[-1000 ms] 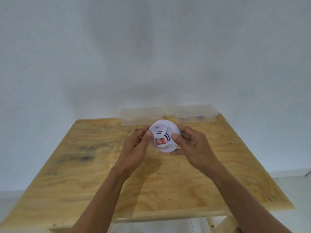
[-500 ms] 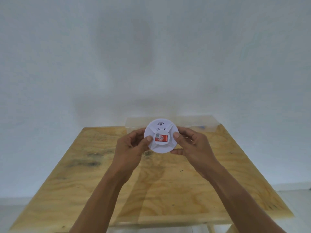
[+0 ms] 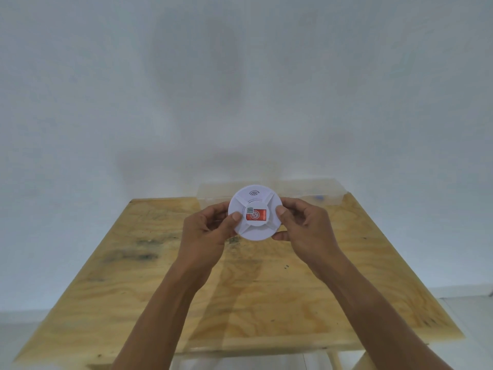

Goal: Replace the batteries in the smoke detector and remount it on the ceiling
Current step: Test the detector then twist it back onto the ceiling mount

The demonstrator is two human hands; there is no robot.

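Detector (image 3: 255,212) pinched between left grip (image 3: 206,232) and right grip (image 3: 306,228), thumbs on face.

one smoke detector (image 3: 254,212), two hands, left (image 3: 206,231) and right (image 3: 306,227), one wooden table (image 3: 133,276), and clear plastic boxes (image 3: 306,192), number unclear.

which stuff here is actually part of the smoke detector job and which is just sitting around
Part of the job:
- smoke detector, held face-on above the table by both hands
- left hand and right hand, thumbs on its front

Just lying about:
- clear plastic boxes at the table's far edge; contents too blurred to tell
- wooden table
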